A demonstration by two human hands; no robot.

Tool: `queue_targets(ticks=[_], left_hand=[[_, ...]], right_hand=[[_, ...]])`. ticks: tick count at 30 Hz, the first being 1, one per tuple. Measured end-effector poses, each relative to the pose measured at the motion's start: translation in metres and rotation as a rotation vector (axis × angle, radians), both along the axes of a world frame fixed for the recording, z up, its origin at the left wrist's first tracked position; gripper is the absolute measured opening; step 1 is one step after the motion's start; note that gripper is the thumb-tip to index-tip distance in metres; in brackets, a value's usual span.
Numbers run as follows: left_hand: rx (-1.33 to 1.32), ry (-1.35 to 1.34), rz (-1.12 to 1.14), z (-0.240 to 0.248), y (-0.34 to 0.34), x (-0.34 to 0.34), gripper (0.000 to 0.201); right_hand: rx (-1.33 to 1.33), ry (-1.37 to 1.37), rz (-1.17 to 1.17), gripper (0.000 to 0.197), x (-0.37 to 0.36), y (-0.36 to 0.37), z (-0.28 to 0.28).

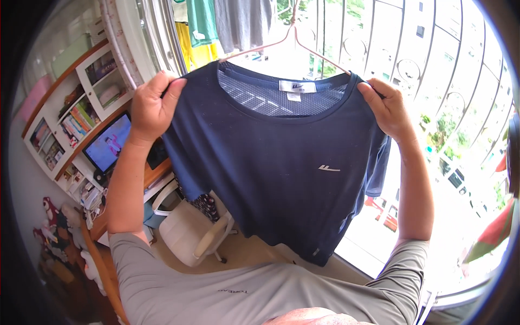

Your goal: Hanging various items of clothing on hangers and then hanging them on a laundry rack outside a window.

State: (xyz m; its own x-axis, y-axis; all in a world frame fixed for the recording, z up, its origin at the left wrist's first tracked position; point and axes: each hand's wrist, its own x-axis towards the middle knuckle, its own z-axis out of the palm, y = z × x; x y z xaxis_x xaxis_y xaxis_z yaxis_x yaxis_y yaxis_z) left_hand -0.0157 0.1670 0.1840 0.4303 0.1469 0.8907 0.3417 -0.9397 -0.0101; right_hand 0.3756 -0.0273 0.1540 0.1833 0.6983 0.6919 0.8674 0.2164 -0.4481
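Note:
A navy blue short-sleeved T-shirt [271,162] hangs spread out in front of me, its front toward me. The thin pinkish hanger [293,33] has its arms running down into the neck opening, and its hook rises past the top of the view. My left hand [157,103] is closed on the shirt's left shoulder, thumb on top. At the opposite shoulder, my right hand [389,105] grips the fabric in the same way. Both arms are raised. The hanger's ends are hidden inside the shirt.
Behind the shirt stand window bars [374,32] with greenery beyond. Other clothes, among them a green garment [201,21] and a grey one [242,24], hang at the top. To the left are a bookcase [86,97], a lit screen [108,142] and a pale armchair [187,230].

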Motion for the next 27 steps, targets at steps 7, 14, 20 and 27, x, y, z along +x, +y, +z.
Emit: queue_targets(ticks=[7,14,20,27], left_hand=[[0.219,0.000,0.240,0.079,0.018,0.004,0.017],[0.223,-0.041,0.538,0.191,0.039,0.013,0.026],[0.645,-0.164,0.637,0.230,0.061,0.055,0.030],[0.571,-0.215,0.709,0.268,0.101,0.087,0.034]], right_hand=[[0.172,0.495,0.114,0.057,0.098,0.102,-0.029],[0.161,0.572,0.197,0.070,0.171,0.278,-0.095],[0.226,0.550,0.000,0.075,0.151,0.340,-0.104],[0.427,0.633,0.184,0.049,0.103,0.257,-0.036]])
